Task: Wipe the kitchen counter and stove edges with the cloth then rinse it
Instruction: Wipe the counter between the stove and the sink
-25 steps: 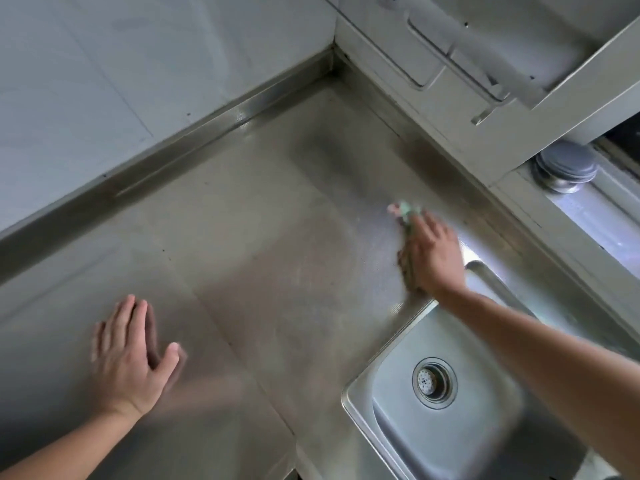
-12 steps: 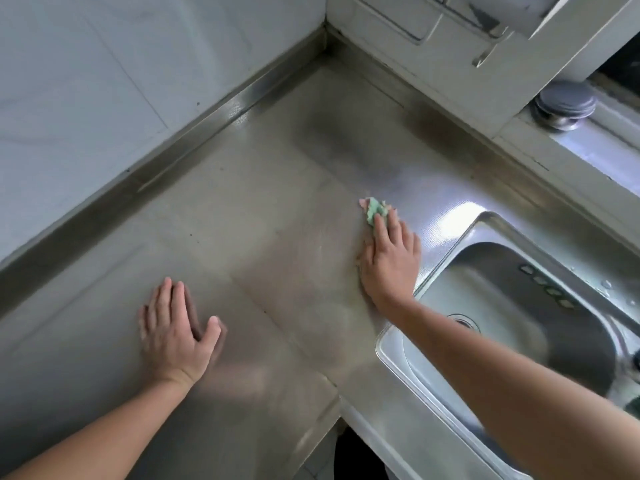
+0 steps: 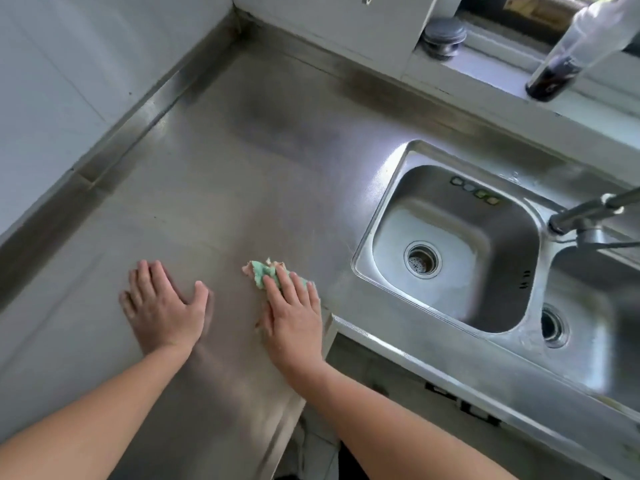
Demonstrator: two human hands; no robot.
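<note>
A small green and pink cloth (image 3: 260, 270) lies crumpled on the steel kitchen counter (image 3: 249, 161) near its front inner corner. My right hand (image 3: 292, 313) presses flat on the cloth, fingers spread over it, and only the cloth's far end shows. My left hand (image 3: 162, 308) rests palm down on the bare counter a little to the left, fingers apart, holding nothing. The left sink basin (image 3: 485, 188) with its round drain (image 3: 422, 259) lies to the right of the cloth. No stove is in view.
A faucet (image 3: 585, 211) reaches over the divider between the two basins; the second basin (image 3: 588, 327) is at the right. A clear bottle with dark liquid (image 3: 571, 50) and a round metal stopper (image 3: 444, 38) stand on the window ledge. Tiled walls meet at the far corner.
My right hand has dragged the cloth toward me across the counter, from beside the sink's far corner to the front edge. The view has swung right, bringing in the faucet and bottle.
</note>
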